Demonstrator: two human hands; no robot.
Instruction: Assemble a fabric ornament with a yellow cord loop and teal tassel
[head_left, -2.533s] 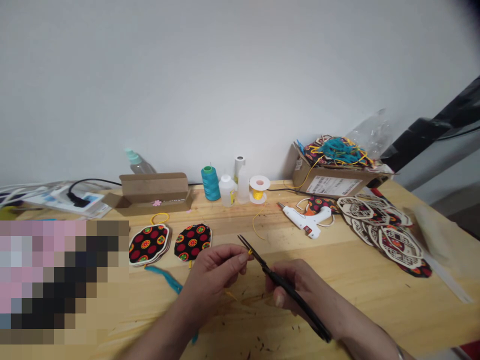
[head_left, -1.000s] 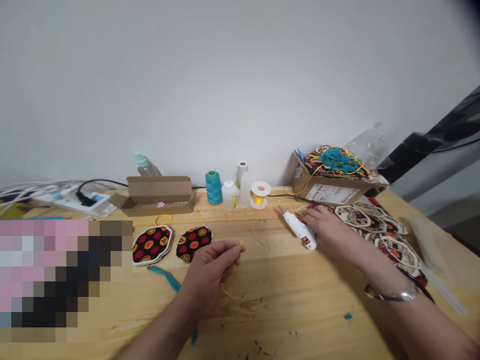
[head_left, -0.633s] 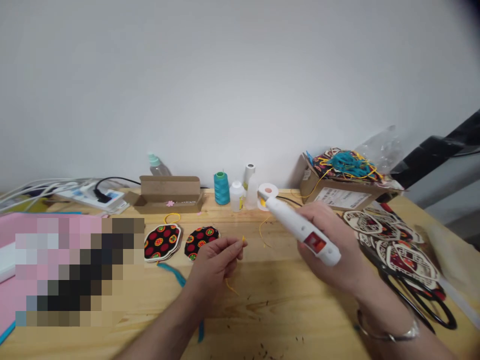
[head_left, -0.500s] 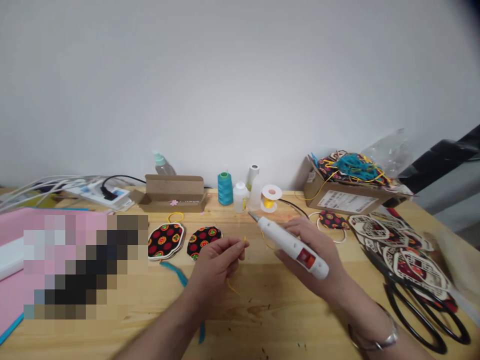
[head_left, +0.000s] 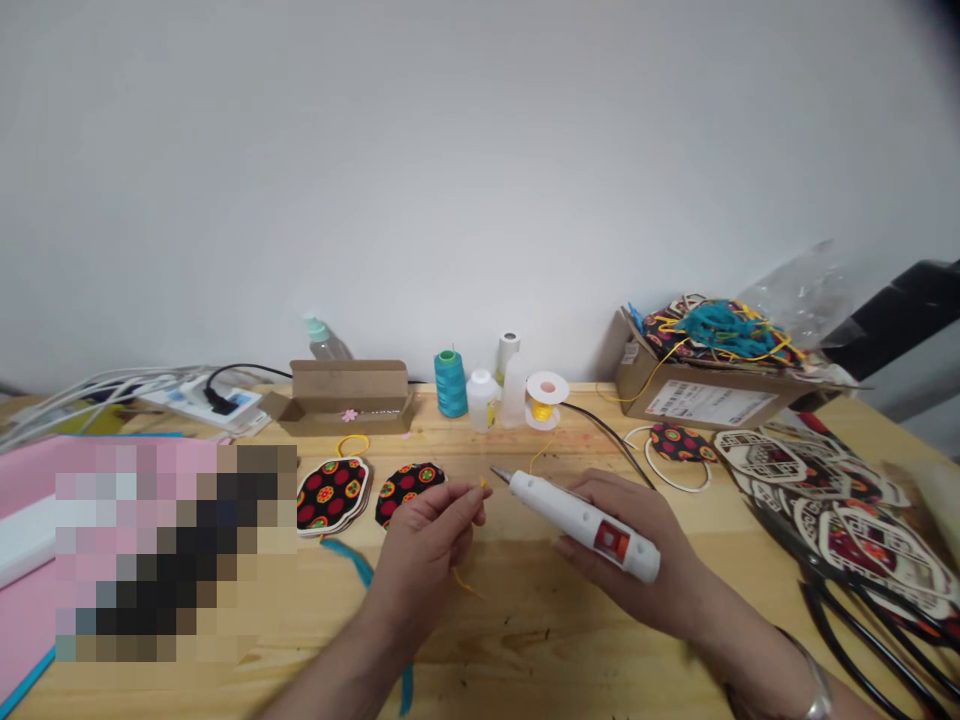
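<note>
My left hand (head_left: 427, 535) pinches a short piece of yellow cord (head_left: 482, 484); its loose end hangs down towards the table. My right hand (head_left: 637, 545) is wrapped round a white glue gun (head_left: 581, 512) with a red switch. The gun's metal tip points left and sits a little to the right of the cord's end. Just left of my left hand lie two black fabric pieces with red and orange dots (head_left: 409, 485), one of them (head_left: 330, 492) with a yellow loop.
On the wooden table (head_left: 525, 620) stand a teal thread cone (head_left: 450, 382), white bottles (head_left: 480, 398) and a yellow cord spool (head_left: 544, 398). A cardboard box of scraps (head_left: 705, 375), patterned cut-outs (head_left: 840, 500) and black scissors (head_left: 870, 640) sit right. An open carton (head_left: 341, 395) and cables (head_left: 112, 385) lie left.
My right hand put the scissors down at the right, picked up the glue gun and brought its tip close to the yellow cord. My left hand kept its pinch on the cord.
</note>
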